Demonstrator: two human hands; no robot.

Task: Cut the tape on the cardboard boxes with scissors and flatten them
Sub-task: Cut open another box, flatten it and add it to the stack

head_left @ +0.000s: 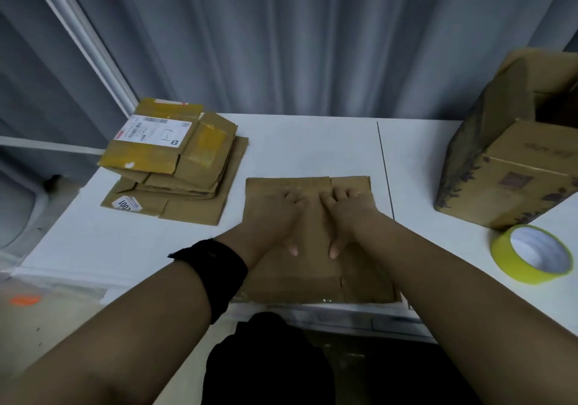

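A flattened brown cardboard box (pixel 359 279) lies on the white table (pixel 306 145) right in front of me. My left hand (pixel 281 217) and my right hand (pixel 344 214) rest palm-down on it, side by side, fingers spread and pointing away from me. Neither hand holds anything. A black band wraps my left wrist. No scissors are in view.
A stack of flattened boxes (pixel 175 164) with shipping labels sits at the back left. An open upright cardboard box (pixel 513 151) stands at the right. A roll of yellow tape (pixel 531 253) lies near the right front edge. Grey curtains hang behind the table.
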